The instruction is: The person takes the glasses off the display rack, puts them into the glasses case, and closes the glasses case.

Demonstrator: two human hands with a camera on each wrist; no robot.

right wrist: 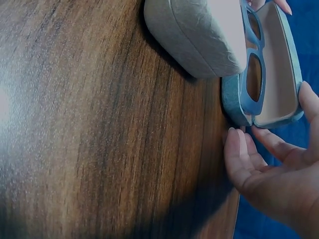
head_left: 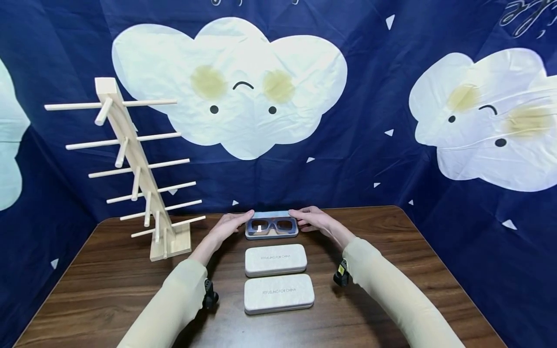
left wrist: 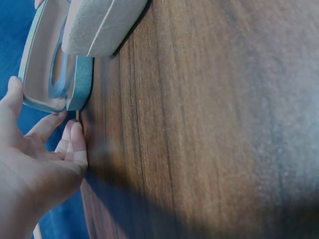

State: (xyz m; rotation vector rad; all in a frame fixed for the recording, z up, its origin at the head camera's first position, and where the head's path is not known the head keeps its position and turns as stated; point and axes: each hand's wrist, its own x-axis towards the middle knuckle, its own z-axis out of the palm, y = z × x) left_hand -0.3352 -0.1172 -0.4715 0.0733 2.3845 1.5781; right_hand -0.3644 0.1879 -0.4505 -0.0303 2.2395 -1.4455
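Observation:
An open eyeglass case point(head_left: 265, 214), blue outside with a pale lining, lies at the table's far edge. Inside it rest blue-framed sunglasses point(right wrist: 260, 82) with brownish lenses. My left hand point(head_left: 226, 227) pinches the raised lid point(left wrist: 37, 64) at its left end, thumb on the rim and index finger near the hinge. At the opposite end, my right hand point(head_left: 317, 221) has the lid between thumb and index finger in the same way. The other fingers of both hands sit close to the table's edge.
Two closed whitish eyeglass cases point(head_left: 275, 259) point(head_left: 279, 293) with printed lettering lie in a row nearer to me. A wooden peg rack point(head_left: 140, 154) stands on the left of the brown table point(head_left: 104, 270). Dark blue cloth point(head_left: 370, 159) with clouds hangs behind.

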